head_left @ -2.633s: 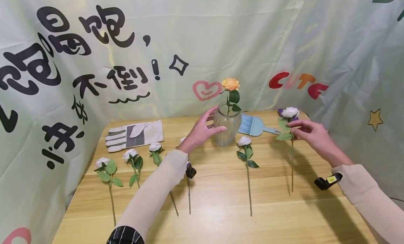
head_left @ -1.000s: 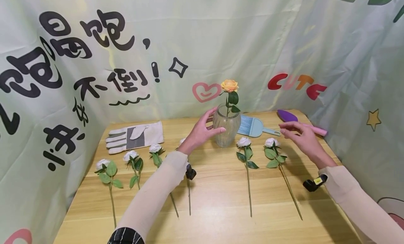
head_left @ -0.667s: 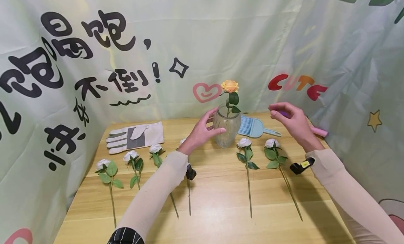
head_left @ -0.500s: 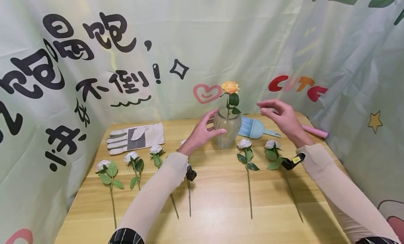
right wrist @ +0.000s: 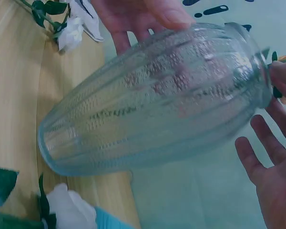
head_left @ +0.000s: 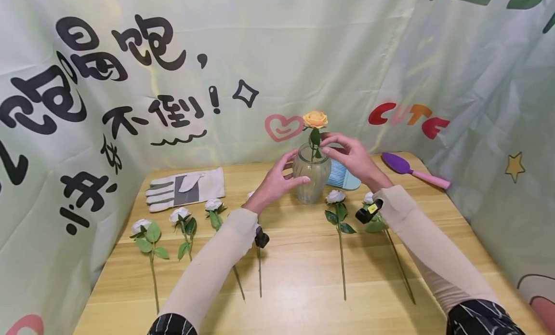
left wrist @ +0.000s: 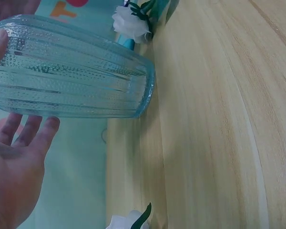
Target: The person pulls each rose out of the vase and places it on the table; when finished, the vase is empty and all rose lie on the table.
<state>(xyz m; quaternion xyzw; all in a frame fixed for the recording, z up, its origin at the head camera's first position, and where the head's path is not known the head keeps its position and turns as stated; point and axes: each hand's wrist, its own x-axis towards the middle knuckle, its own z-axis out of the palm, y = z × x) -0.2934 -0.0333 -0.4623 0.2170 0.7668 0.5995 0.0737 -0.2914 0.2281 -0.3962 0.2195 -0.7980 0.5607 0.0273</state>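
A clear ribbed glass vase (head_left: 310, 183) stands on the table with one orange rose (head_left: 315, 119) upright in it. My left hand (head_left: 279, 180) holds the vase's left side, thumb across the front and fingers behind. At the vase's mouth, my right hand (head_left: 353, 159) pinches the orange rose by its stem or a leaf; its fingertips partly hide the spot. The right wrist view shows that thumb (right wrist: 282, 74) close to the vase's rim. Two white roses lie right of the vase, the nearer one (head_left: 335, 196) uncovered, the other (head_left: 375, 225) partly behind my right wrist.
Several white roses (head_left: 179, 214) lie at the left, some partly under my left arm. A grey-white glove (head_left: 186, 189) is at the back left. Behind the vase sits a blue brush (head_left: 344, 176). A purple-bladed trowel (head_left: 396, 164) with a pink handle lies back right.
My right hand laid a white rose down on the right side, let go, then moved left to the orange rose, whose leaves have turned slightly. My left hand stays on the vase.
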